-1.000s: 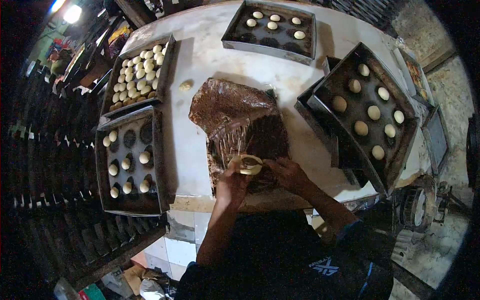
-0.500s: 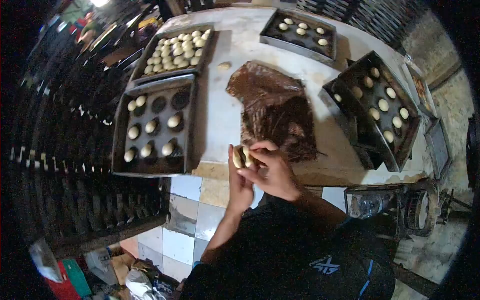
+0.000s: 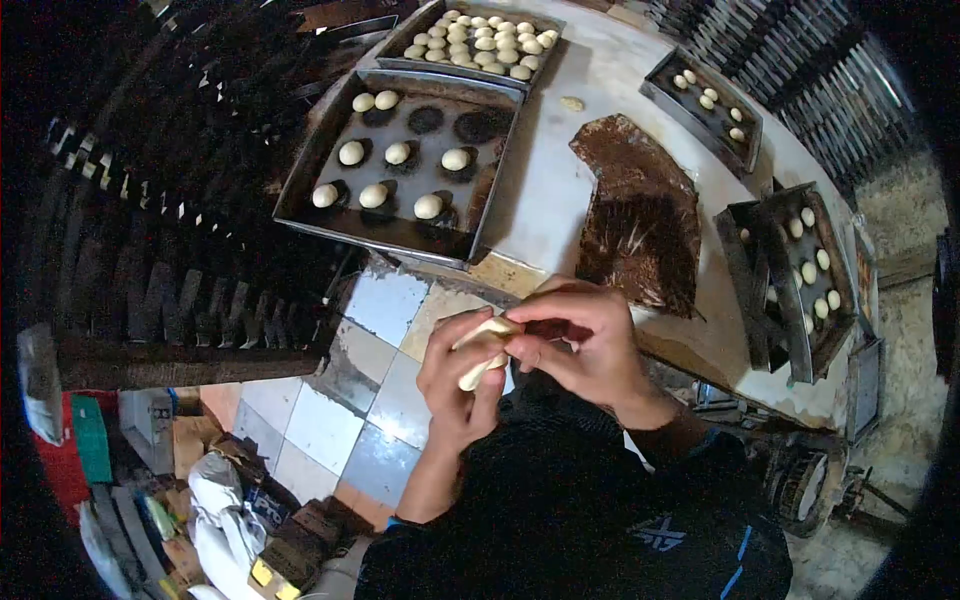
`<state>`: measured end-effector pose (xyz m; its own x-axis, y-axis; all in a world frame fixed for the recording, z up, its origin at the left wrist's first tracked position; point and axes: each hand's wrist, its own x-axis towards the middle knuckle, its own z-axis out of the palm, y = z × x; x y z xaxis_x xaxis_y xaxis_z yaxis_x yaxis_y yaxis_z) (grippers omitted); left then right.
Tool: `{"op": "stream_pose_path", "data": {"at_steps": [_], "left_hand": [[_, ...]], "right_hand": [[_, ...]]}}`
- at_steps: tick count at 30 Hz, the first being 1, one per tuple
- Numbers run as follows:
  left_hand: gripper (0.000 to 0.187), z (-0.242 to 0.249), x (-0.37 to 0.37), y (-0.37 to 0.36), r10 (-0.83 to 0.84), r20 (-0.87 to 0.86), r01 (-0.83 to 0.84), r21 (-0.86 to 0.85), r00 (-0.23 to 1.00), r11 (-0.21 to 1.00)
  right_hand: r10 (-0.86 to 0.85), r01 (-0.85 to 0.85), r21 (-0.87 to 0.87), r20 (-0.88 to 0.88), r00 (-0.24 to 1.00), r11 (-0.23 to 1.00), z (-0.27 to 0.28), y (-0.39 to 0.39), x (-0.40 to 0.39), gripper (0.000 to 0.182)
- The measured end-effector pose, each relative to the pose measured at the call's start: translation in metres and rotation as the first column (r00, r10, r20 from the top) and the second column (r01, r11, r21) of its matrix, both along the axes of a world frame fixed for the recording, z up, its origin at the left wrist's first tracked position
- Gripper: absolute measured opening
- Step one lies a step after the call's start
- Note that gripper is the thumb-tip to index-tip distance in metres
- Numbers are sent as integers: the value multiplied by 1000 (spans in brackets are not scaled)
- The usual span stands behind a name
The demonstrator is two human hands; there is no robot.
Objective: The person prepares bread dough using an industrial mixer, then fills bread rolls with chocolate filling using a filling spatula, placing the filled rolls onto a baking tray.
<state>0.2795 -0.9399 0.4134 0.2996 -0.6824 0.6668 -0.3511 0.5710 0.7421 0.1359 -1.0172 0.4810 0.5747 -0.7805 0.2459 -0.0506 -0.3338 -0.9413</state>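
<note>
My left hand (image 3: 455,385) is wrapped around a pale piece of dough (image 3: 482,374), which sticks out between the fingers. My right hand (image 3: 590,340) pinches the edge of the same dough with thumb and fingertips. Whatever lies inside the dough is hidden. Both hands are in front of the table edge, over my dark shirt and the tiled floor. Just beyond them a dark brown, paste-like mass (image 3: 640,225) is spread on the white table (image 3: 545,150). Left of it stands a metal tray (image 3: 370,238) with several dough balls (image 3: 397,153) spaced apart.
A fuller tray of dough balls (image 3: 485,42) stands at the back. To the right are a tray (image 3: 700,105) and overlapping trays (image 3: 790,285) with dough balls. A small flat dough bit (image 3: 572,103) lies on the table. Sacks (image 3: 222,510) and boxes are on the floor at left.
My view has turned left and down, so the table appears further right. My left fingers have closed around the dough, which was held more open before; my right hand still pinches it.
</note>
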Motion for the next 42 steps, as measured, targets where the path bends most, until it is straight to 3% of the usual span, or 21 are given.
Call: {"op": "stream_pose_path", "data": {"at_steps": [2,6,8,10,12,14,16,18,20,21,22,25,28,29,32,34,35,36,38,40,42], "left_hand": [[31,2,1,-11,184,200,-185,-18,962,983],[59,27,9,-36,199,349,-262,142,916,955],[69,33,8,-64,166,-12,-163,136,986,977],[58,24,17,-83,-144,-476,244,155,868,957],[52,26,13,-104,-256,-660,329,-15,706,944],[48,29,20,-128,-302,-638,367,-33,708,930],[45,37,34,-155,-299,-174,303,-3,938,953],[33,50,33,-178,-204,-87,194,-113,975,975],[51,55,21,-189,24,-238,-44,-79,971,996],[84,56,28,-193,81,-127,-85,-25,989,996],[84,59,29,-199,85,-125,-88,-15,988,996],[112,55,43,-228,-223,-384,243,3,896,970],[43,39,83,-257,-389,-206,395,-14,898,918],[29,36,96,-262,-267,-158,273,20,951,962],[21,24,143,-262,-58,27,27,656,998,754],[16,-38,181,-262,-183,269,3,557,945,831],[18,-65,186,-258,-133,-25,129,490,991,862],[17,-70,197,-259,-246,-470,499,551,848,668],[11,-159,209,-262,-190,-224,293,706,956,645],[16,-140,226,-266,-276,-484,554,666,831,499],[34,-96,260,-265,-417,-209,452,606,884,654]], "right_hand": [[25,-8,-352,42,999,936,0,-11,5,32],[-20,-11,-362,-80,997,932,14,-29,18,38],[4,4,-558,14,1000,830,9,-57,25,40],[28,9,-554,59,998,833,14,-87,27,38],[10,30,-315,125,992,949,30,-110,24,29],[-86,97,-168,73,994,981,33,-127,23,25],[83,-62,-88,256,963,994,17,-143,24,24],[70,30,-260,366,928,965,10,-151,30,25],[-19,121,-339,290,957,933,25,-153,43,24],[-1,118,-548,208,978,828,19,-163,41,25],[0,116,-539,209,978,835,9,-170,47,25],[66,114,-345,470,880,932,-7,-184,63,19],[148,-117,-132,252,956,984,-37,-193,85,19],[89,-61,-143,198,976,988,-31,-198,98,13],[-148,119,-260,-93,985,958,-36,-214,127,13],[-230,193,-257,-124,965,947,-33,-217,158,22],[-183,123,-382,-123,975,916,-36,-220,176,28],[-131,50,-501,-127,983,864,-40,-225,194,34],[5,-167,-616,-257,966,769,-72,-234,225,34],[33,-117,-440,-194,980,891,-89,-245,244,23],[26,-82,-276,-201,979,958,-104,-264,253,19]]}}
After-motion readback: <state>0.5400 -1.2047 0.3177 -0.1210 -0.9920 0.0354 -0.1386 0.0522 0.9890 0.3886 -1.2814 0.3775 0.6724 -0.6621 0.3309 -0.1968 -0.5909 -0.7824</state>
